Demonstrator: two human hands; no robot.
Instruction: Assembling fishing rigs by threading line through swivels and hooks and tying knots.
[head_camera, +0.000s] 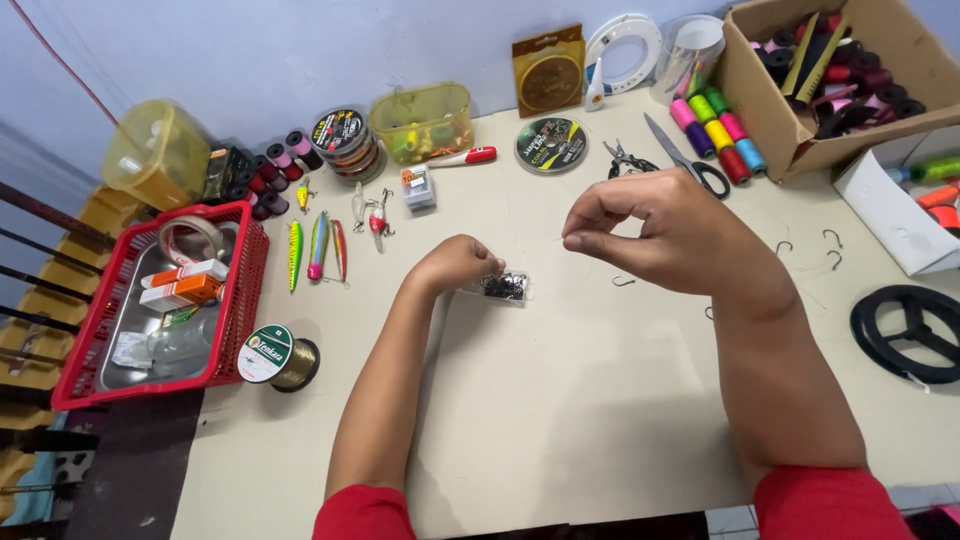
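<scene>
Hook box (505, 288) under left grip (458, 262), beside right grip (640, 225)

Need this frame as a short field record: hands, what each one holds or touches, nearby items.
surface: pale table
left hand: left hand closed, resting against small clear packet of hooks
right hand: right hand raised, fingertips pinched; whatever it pinches is too small to tell
loose items: single hooks at right; scissors behind
left side: fishing lures, red basket, line spool
right side: cardboard box of thread spools
</scene>
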